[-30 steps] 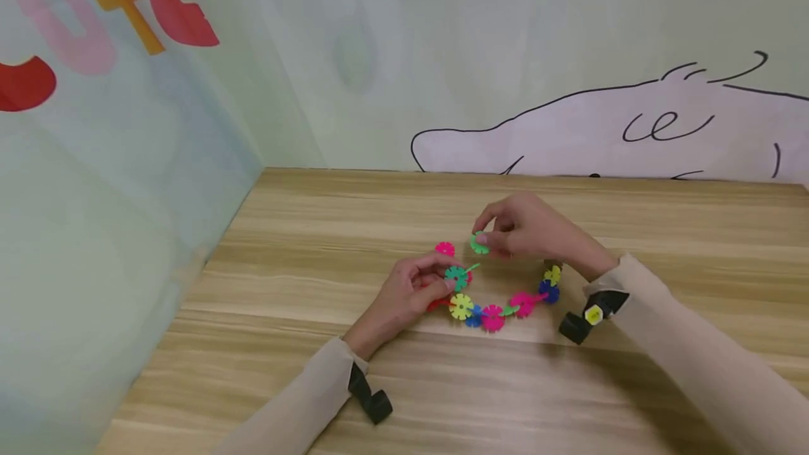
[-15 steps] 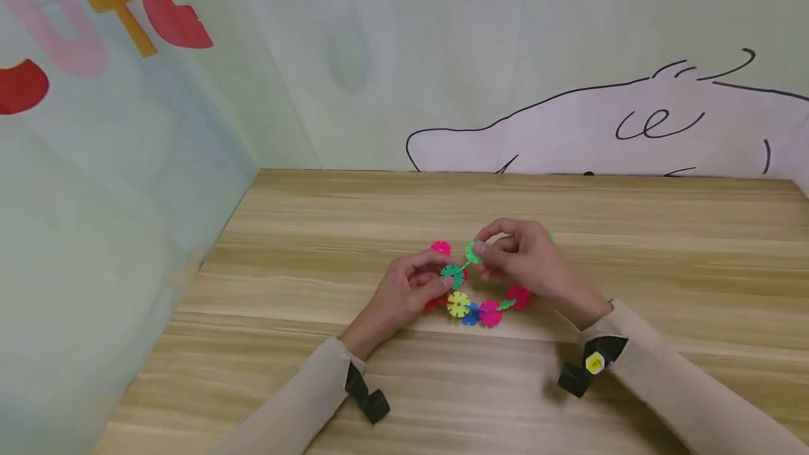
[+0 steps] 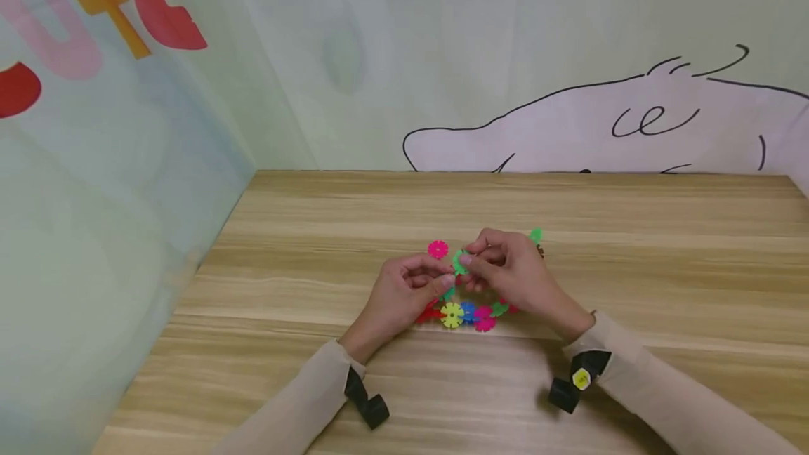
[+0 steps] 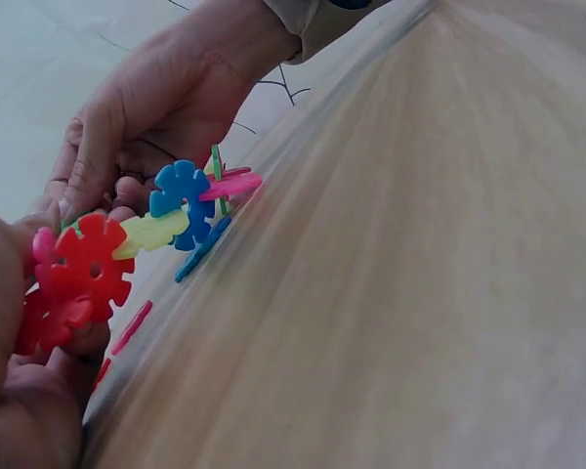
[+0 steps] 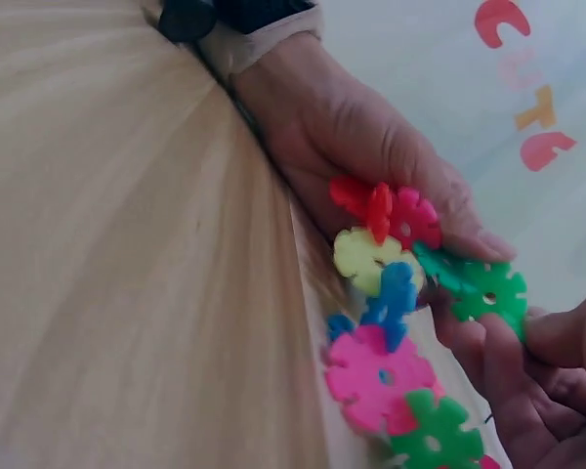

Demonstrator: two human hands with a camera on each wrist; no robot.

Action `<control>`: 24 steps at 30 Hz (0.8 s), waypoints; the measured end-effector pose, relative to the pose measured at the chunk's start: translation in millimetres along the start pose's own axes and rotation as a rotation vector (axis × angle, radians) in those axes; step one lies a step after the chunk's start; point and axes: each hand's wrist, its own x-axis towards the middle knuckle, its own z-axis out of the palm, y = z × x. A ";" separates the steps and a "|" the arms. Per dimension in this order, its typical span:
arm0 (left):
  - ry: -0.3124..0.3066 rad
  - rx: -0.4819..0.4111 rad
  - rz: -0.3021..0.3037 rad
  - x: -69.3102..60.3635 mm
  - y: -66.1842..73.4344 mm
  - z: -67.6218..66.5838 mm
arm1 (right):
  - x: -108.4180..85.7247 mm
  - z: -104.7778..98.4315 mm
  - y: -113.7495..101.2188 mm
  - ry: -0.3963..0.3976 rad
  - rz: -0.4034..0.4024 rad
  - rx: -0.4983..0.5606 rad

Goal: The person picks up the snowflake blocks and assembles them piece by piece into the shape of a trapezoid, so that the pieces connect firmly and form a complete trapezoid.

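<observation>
Thumb and fingers of the right hand [image 3: 521,272] pinch a light green flower disc [image 3: 461,262], also seen as the green disc [image 5: 493,297] in the right wrist view. Close beside it, the left hand [image 3: 404,293] pinches the chain near a teal disc [image 3: 448,294]. From there the linked discs run on: red [image 4: 93,269], yellow [image 3: 451,315], blue [image 3: 468,312], pink [image 3: 484,319] and green [image 3: 499,309]. The right hand hides part of the chain; a green disc [image 3: 536,235] shows beyond it.
A loose pink disc [image 3: 438,249] lies on the wooden table [image 3: 316,230] just behind the left hand. Wall sheets with printed letters [image 3: 167,9] and a line drawing stand at the left and back.
The right hand has moved left and toward the near side with its green disc, up to the left hand's fingertips. The near part of the chain has shifted slightly left.
</observation>
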 end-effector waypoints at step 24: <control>0.066 0.125 0.062 4.0 1.3 -35.8 | 72.8 -0.5 -0.2 -0.246 -0.227 -0.660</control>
